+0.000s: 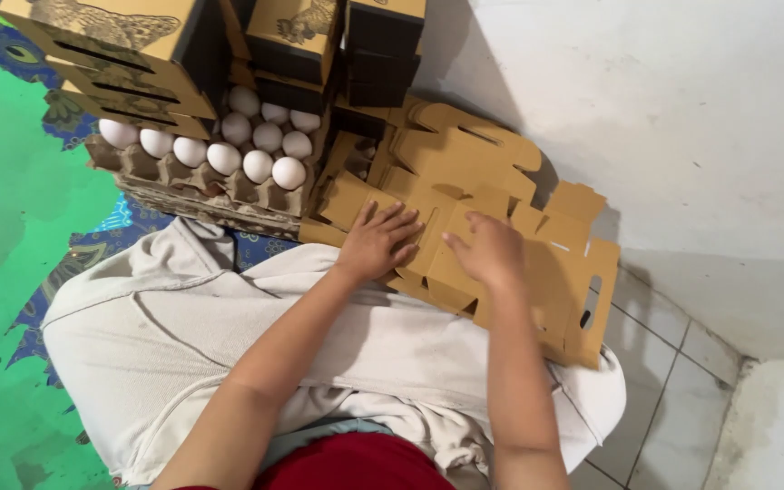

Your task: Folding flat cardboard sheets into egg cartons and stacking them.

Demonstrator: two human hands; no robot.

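My left hand [379, 240] lies flat, fingers spread, on a stack of flat unfolded brown cardboard carton blanks [465, 163] that rests on my lap and the floor against the wall. My right hand [487, 249] presses on the same top blank just to the right, fingers curled at a fold. Neither hand has lifted a blank. To the left, a stack of grey pulp egg trays [194, 186] carries several white eggs [258, 165].
Folded brown and black cartons [129, 45] are piled on the back of the egg tray and behind it. A white wall [682, 109] stands to the right, grey floor tiles [673, 390] below it. A green and blue patterned mat [2, 227] covers the floor at left.
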